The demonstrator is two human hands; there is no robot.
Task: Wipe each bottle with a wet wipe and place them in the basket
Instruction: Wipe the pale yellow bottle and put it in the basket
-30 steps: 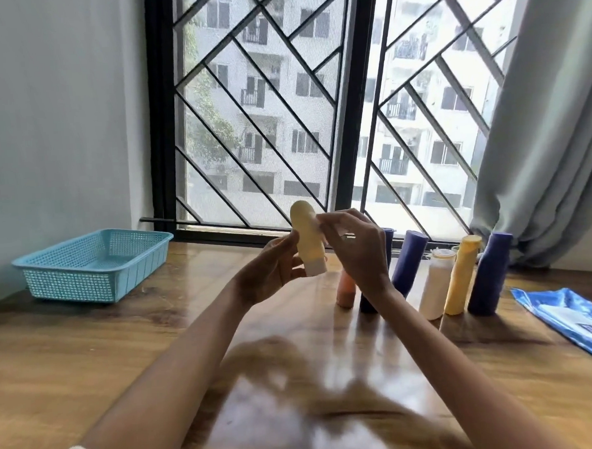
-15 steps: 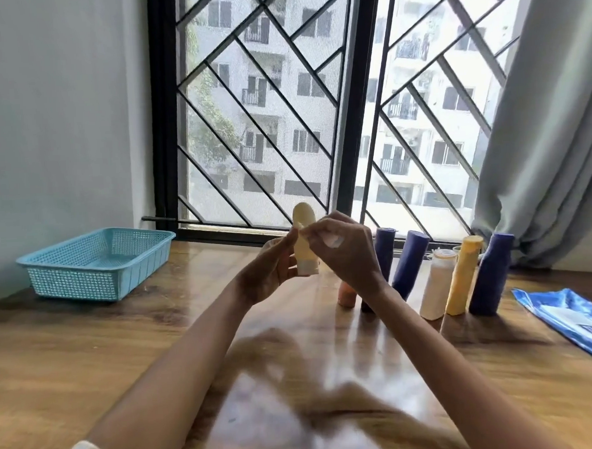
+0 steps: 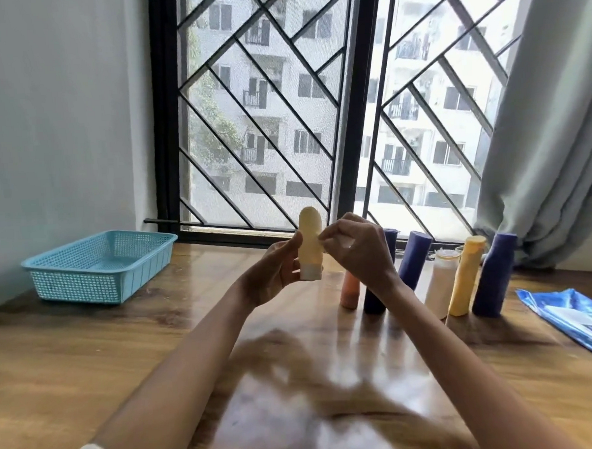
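Observation:
A pale yellow bottle (image 3: 310,237) is held cap-down above the wooden table (image 3: 89,365). My left hand (image 3: 273,277) grips its lower part from the left. My right hand (image 3: 357,252) pinches its fingertips against the bottle's right side; no wipe shows plainly between them. The blue mesh basket (image 3: 78,287) stands at the far left by the wall, with nothing visible inside. Behind my right wrist several bottles stand in a row: an orange one (image 3: 350,290), dark blue ones (image 3: 414,256) (image 3: 494,275), a white one (image 3: 440,285) and a yellow one (image 3: 467,277).
A blue pack of wet wipes (image 3: 580,319) lies flat at the right edge of the table. A barred window runs along the back, and a grey curtain (image 3: 540,142) hangs at the right behind the bottles. A grey wall stands behind the basket.
The bottle has turned slightly and dropped a little in my left hand. My right fingers have closed from around its top to a pinch on its right side.

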